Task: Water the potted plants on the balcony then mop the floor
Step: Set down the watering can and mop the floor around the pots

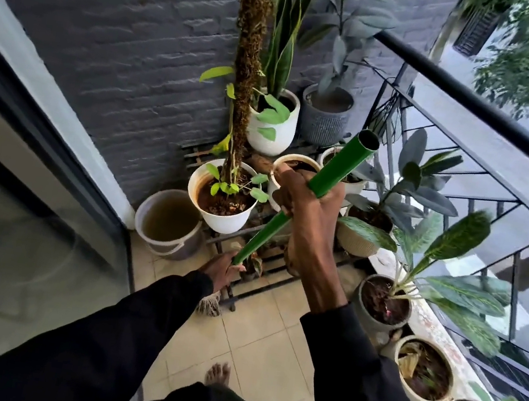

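Observation:
A green mop handle [337, 170] slants from upper right down to lower left. My right hand [307, 203] is closed around its upper part. Lower down, my left hand [223, 268] grips the same handle. The pale stringy mop head [208, 306] shows just below my left wrist, on the tiled floor [254, 344]. Potted plants crowd the corner: a white pot with a moss pole [221, 200], a white pot with a snake plant [273, 125], a grey ribbed pot [325, 114].
A grey bucket [167, 223] of murky water stands by the glass door frame at left. More pots [382, 302] line the ledge under the black railing [479, 102] at right. A low metal rack [262, 269] sits under the pots. My bare feet [218, 373] stand on the tiles.

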